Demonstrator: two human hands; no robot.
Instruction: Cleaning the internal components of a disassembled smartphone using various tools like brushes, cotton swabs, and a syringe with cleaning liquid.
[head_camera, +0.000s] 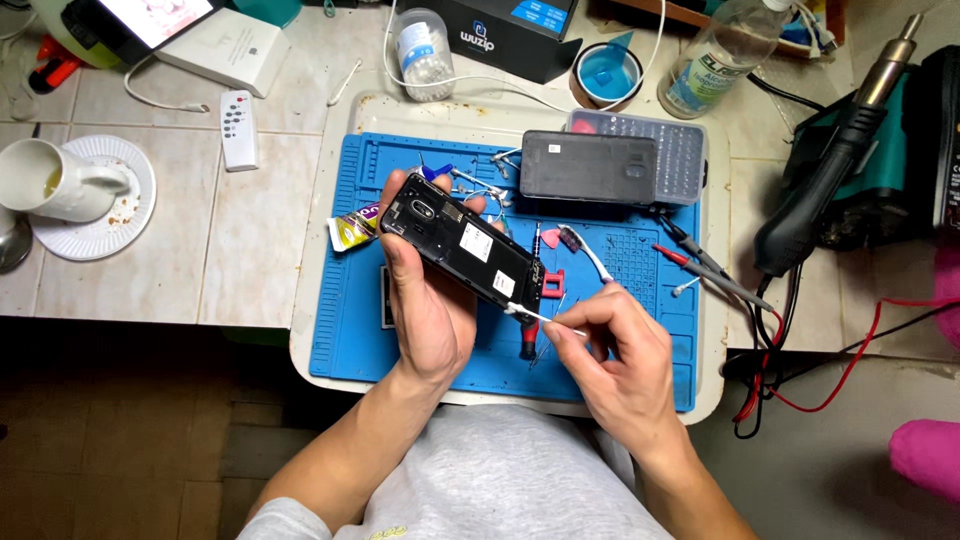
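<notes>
Left hand (430, 300) grips the opened phone (465, 250) above the blue mat (350, 330); right hand (610, 350) pinches a cotton swab (540, 318) at its near end, fingers hiding the swab's tail.

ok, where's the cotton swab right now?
Head view, centre: cotton swab pinched in right hand, tip at the lower end of the opened phone held by left hand.
</notes>
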